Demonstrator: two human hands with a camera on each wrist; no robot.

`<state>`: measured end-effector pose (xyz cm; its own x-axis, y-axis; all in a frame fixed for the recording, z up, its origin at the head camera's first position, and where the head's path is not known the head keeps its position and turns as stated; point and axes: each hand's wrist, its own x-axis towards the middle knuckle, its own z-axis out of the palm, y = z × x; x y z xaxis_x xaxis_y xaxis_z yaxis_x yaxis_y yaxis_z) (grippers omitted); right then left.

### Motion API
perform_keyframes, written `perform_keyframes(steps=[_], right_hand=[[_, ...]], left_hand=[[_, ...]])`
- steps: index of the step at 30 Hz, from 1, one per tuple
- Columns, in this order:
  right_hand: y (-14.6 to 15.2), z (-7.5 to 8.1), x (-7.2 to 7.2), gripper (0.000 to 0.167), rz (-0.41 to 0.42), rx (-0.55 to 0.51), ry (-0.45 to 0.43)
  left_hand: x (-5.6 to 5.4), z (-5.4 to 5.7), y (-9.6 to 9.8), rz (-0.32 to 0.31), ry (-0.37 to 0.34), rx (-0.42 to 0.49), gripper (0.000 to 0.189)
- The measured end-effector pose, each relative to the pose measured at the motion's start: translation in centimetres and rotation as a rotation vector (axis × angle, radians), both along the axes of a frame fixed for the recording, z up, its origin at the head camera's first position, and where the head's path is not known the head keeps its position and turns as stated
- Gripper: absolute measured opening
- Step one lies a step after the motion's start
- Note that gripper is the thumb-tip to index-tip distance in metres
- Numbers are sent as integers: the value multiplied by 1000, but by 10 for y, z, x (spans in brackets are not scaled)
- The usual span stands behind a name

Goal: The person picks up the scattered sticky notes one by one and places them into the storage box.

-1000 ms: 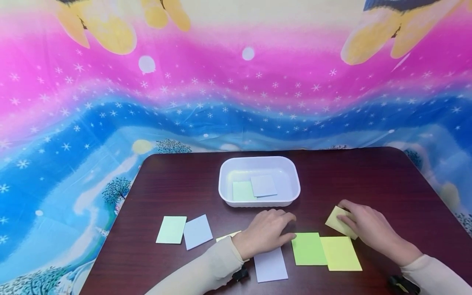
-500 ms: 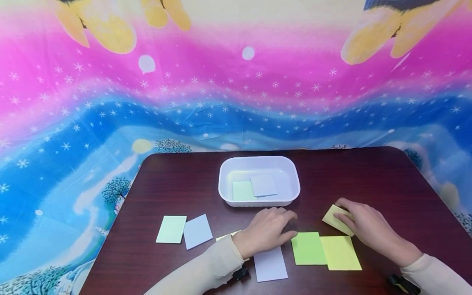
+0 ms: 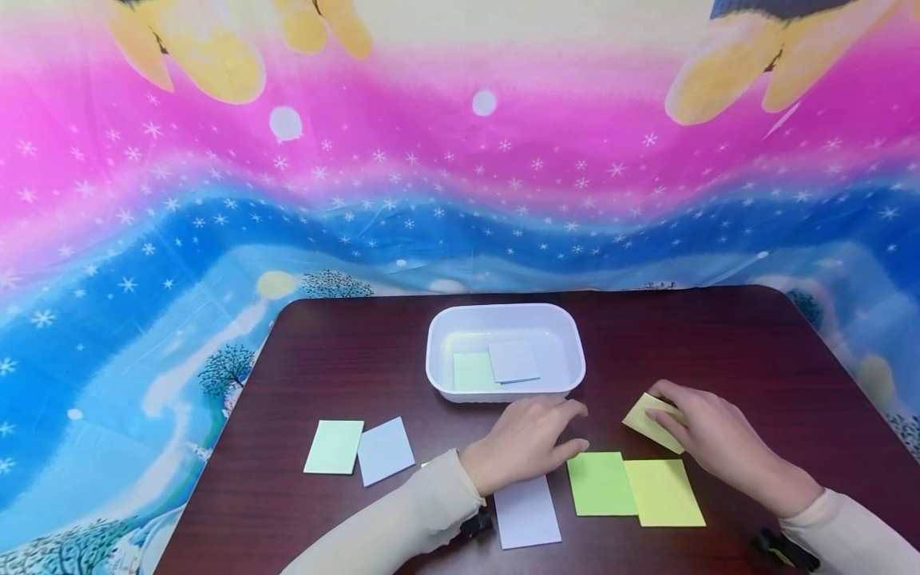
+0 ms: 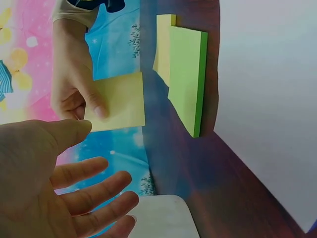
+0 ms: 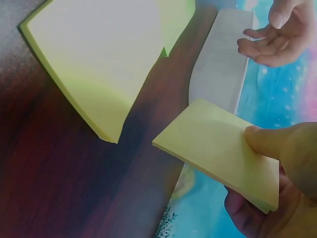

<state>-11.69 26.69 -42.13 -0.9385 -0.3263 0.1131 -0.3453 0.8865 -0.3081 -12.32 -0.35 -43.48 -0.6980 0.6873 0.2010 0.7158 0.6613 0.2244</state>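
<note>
My right hand (image 3: 719, 431) pinches a pale yellow sticky note pad (image 5: 213, 148) between thumb and fingers, held tilted above the table in the right wrist view. My left hand (image 3: 528, 439) is empty, its fingers spread and relaxed, in front of the white plastic tray (image 3: 437, 375). Below and between the hands lie a bright green sticky note pad (image 3: 602, 484) and a yellow pad (image 3: 664, 493), side by side. A pale lilac pad (image 3: 528, 515) lies under the left wrist. Another yellow pad is almost hidden beneath the left sleeve.
Inside the tray are a pale green pad (image 3: 474, 372) and a whitish pad (image 3: 514, 362), partly overlapping. At the left lie a light green pad (image 3: 334, 447) and a pale blue pad (image 3: 386, 451). A patterned cloth (image 3: 460, 176) hangs behind the dark wooden table (image 3: 345, 351).
My right hand has moved slightly left and away from me with the yellow pad. My left hand has shifted slightly right and toward the tray, still empty.
</note>
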Motion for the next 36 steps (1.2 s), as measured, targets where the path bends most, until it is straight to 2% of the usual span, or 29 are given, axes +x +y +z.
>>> perform_keyframes(steps=[12, 18, 25, 36], right_hand=[[-2, 10, -3, 15, 6, -8, 67], [-7, 15, -4, 14, 14, -16, 67], [-12, 17, -5, 14, 29, -18, 71], [-21, 17, -9, 15, 65, -32, 123]], left_hand=[[-8, 7, -1, 46, -34, 15, 39], [-11, 12, -4, 59, -39, 19, 40], [-15, 16, -11, 90, -49, 41, 39], [-17, 19, -16, 101, -45, 48, 39]])
